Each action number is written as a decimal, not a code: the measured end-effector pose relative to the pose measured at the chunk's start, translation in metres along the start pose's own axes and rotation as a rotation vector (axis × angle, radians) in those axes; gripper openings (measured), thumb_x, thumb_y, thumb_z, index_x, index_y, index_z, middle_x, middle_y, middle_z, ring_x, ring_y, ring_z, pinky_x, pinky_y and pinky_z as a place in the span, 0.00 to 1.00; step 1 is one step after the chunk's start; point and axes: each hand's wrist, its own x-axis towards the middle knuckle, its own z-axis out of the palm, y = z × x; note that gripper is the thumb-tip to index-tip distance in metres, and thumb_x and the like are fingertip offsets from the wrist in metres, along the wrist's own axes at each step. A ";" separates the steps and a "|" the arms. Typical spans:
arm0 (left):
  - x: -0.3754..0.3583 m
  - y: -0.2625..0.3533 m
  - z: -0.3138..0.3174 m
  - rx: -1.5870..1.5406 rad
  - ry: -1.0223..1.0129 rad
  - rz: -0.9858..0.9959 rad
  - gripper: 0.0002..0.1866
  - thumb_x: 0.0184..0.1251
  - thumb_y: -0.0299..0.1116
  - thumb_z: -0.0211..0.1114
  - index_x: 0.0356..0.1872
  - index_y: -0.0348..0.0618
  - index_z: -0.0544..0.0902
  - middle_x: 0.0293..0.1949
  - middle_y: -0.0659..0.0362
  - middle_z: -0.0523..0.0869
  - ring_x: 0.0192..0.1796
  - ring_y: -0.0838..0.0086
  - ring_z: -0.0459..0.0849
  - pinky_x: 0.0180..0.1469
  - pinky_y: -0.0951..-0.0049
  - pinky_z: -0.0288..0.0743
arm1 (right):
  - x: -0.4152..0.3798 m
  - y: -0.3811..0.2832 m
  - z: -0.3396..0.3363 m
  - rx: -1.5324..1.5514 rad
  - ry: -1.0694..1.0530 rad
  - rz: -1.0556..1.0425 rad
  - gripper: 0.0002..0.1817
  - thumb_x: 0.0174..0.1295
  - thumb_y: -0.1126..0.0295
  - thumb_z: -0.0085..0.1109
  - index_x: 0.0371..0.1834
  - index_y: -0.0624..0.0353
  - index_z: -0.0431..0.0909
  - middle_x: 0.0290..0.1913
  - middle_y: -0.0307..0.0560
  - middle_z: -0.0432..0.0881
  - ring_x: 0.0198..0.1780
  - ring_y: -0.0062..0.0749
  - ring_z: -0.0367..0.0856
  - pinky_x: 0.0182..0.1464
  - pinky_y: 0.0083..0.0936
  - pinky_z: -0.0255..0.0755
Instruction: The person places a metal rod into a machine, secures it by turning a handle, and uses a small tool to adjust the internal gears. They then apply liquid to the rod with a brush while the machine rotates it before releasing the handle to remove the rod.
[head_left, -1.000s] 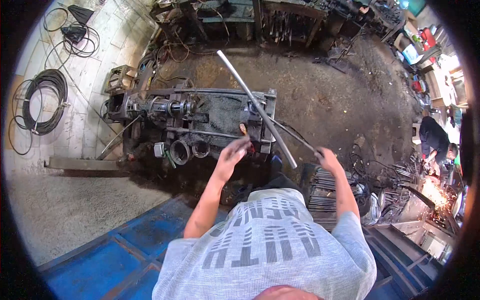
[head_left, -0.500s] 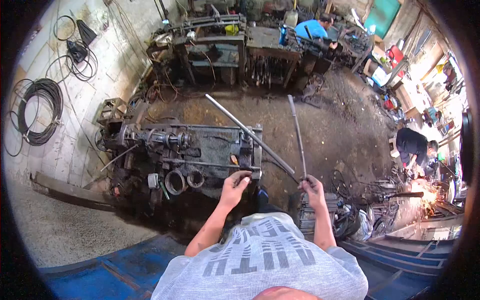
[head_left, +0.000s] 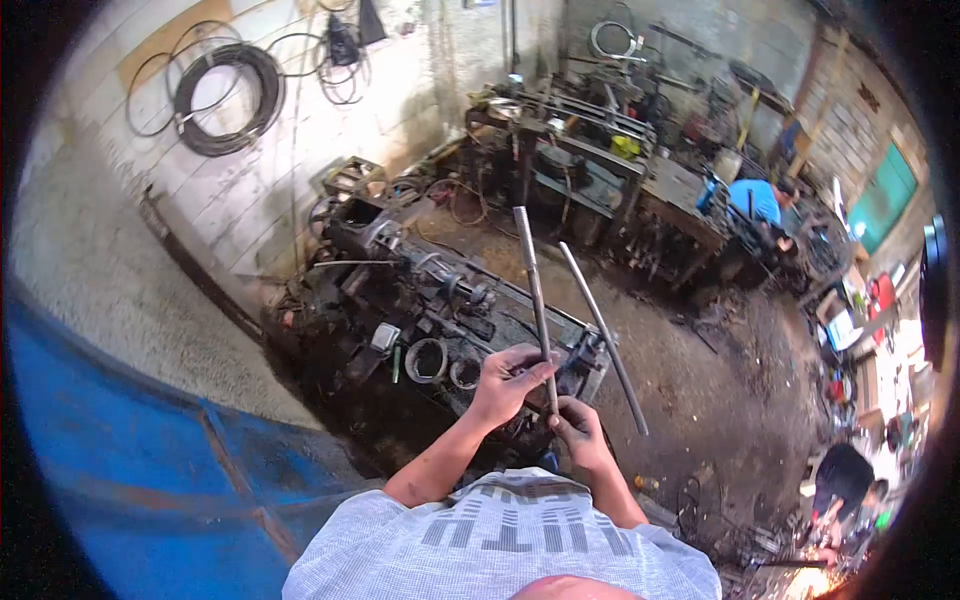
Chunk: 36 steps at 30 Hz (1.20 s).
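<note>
Rod (head_left: pixel 535 300) now upright in both hands

Whitewashed block wall (head_left: pixel 250 190) runs across ten to twelve o'clock, with coils of black cable (head_left: pixel 225 95) hung high on it. Dirt floor (head_left: pixel 700 400), dark and oily, spreads out toward three o'clock. At one o'clock stands a cluttered workbench (head_left: pixel 610 170), a person in a blue shirt (head_left: pixel 755 200) bent beside it. Down at nine o'clock there's a blue metal panel (head_left: pixel 130 450). At five o'clock, another person (head_left: pixel 845 475) crouches.
</note>
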 end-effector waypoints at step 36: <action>0.024 -0.035 -0.019 0.725 -0.188 -0.046 0.09 0.54 0.28 0.64 0.36 0.37 0.83 0.32 0.44 0.84 0.38 0.57 0.86 0.41 0.63 0.76 | 0.060 -0.078 -0.007 -1.389 0.094 -0.696 0.17 0.48 0.72 0.59 0.43 0.57 0.82 0.46 0.46 0.81 0.59 0.41 0.71 0.61 0.43 0.59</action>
